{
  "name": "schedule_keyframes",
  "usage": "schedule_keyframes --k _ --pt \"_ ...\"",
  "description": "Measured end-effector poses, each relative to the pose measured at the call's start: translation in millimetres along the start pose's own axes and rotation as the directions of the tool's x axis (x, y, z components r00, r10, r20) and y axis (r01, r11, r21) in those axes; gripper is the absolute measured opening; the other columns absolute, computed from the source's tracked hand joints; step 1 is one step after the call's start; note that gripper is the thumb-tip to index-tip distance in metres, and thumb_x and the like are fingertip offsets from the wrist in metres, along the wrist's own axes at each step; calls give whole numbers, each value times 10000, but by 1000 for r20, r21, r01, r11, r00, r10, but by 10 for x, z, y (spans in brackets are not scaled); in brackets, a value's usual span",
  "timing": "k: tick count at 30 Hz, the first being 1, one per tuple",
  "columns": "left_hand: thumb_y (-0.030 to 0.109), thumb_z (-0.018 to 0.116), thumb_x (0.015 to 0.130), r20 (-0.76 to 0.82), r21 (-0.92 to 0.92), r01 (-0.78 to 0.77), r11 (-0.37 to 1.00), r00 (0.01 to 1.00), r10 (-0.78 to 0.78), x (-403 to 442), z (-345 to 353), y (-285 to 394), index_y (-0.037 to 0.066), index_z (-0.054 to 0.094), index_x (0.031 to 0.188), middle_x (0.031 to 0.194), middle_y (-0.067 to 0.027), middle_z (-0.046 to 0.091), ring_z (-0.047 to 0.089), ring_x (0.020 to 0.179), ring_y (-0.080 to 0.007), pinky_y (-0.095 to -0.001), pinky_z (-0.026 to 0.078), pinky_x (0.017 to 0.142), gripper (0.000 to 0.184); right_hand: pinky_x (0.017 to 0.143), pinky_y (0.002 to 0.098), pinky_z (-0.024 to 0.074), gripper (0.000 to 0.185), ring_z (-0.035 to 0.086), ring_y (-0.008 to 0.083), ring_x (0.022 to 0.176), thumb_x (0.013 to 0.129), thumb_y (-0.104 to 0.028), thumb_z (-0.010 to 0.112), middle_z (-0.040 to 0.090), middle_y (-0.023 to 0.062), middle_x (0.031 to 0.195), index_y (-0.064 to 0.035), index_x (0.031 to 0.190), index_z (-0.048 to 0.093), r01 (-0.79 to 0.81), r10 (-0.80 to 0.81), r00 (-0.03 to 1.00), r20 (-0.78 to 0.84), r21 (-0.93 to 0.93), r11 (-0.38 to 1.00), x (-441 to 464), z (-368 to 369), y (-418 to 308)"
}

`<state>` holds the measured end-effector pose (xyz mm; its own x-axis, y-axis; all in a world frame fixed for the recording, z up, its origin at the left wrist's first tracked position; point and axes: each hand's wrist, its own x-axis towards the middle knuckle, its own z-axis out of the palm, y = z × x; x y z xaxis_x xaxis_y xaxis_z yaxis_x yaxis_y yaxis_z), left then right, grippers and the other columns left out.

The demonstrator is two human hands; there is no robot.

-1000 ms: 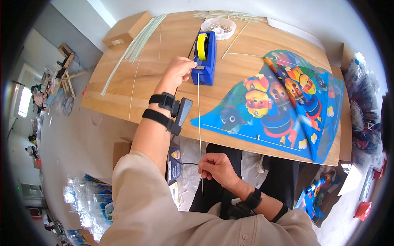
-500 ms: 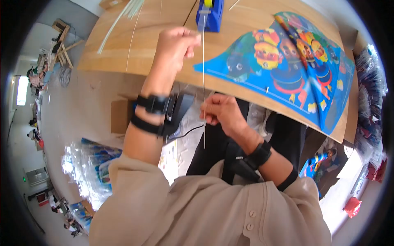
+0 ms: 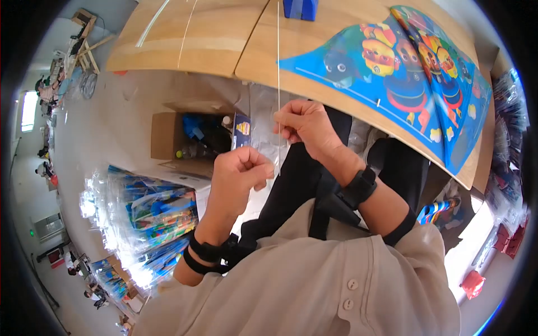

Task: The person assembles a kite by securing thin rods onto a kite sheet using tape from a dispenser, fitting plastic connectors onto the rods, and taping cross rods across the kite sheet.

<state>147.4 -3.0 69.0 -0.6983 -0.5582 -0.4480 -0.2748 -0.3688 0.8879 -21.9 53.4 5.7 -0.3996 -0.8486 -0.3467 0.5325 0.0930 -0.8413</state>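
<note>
A thin white rod (image 3: 278, 67) stands upright in the view, running from the top edge down past both hands. My right hand (image 3: 314, 131) pinches it between thumb and fingertips below the table edge. My left hand (image 3: 241, 176) is closed in a pinch beside the rod's lower end. Whether those fingertips touch the rod or hold some small piece cannot be made out. To the right, a blue printed kite sheet (image 3: 336, 70) with cartoon figures lies on the wooden table (image 3: 218, 33), its edge hanging over the front.
A blue tape dispenser (image 3: 301, 9) stands at the table's far side. Pale strips (image 3: 151, 25) lie at the left. Below are an open cardboard box (image 3: 163, 136) with bottles and plastic-wrapped printed packs (image 3: 151, 213). More wrapped packs (image 3: 504, 140) hang at far right.
My left hand has come down from beside the tape dispenser to the rod's lower end. My right hand has moved slightly up, still pinching the rod. The view has shifted downward.
</note>
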Motion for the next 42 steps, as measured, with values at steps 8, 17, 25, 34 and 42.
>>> schedule_keyframes --k 8,17,25,34,42 --pt "16 646 737 -12 -15 -5 1000 1000 4 -37 -94 65 -13 549 749 625 -53 560 476 522 -84 -208 371 488 101 380 233 392 151 519 105 427 764 -75 627 614 92 580 18 645 616 42 -124 985 -122 -522 852 825 -13 -109" --pt "29 664 741 19 -39 35 999 999 -35 11 -150 11 -28 576 760 635 -64 580 496 522 -91 -214 398 494 107 422 268 458 177 633 177 488 766 -82 575 628 112 606 35 638 609 -142 -36 950 -310 -533 834 1033 -54 -409" --pt "22 671 755 30 -42 87 995 996 -86 -4 -187 40 -5 624 795 686 -28 613 513 583 -55 -181 390 538 68 387 219 333 142 481 111 450 758 -98 642 555 56 566 10 673 604 264 -125 853 -507 211 941 1383 -380 -1081" --pt "17 680 720 30 -4 102 995 994 -102 65 -253 -39 -8 620 768 662 -38 610 513 559 -64 -189 394 520 80 459 238 376 105 498 128 527 682 29 662 557 64 641 -9 660 567 334 -72 842 -535 411 848 1685 -335 -1318" --pt "50 676 719 -7 18 207 978 978 -207 113 -573 -422 1 633 760 652 -30 609 478 530 -51 -190 364 493 77 468 262 404 86 524 137 552 709 -24 668 574 65 662 -5 685 588 207 -38 912 -409 378 902 1588 -440 -1108"
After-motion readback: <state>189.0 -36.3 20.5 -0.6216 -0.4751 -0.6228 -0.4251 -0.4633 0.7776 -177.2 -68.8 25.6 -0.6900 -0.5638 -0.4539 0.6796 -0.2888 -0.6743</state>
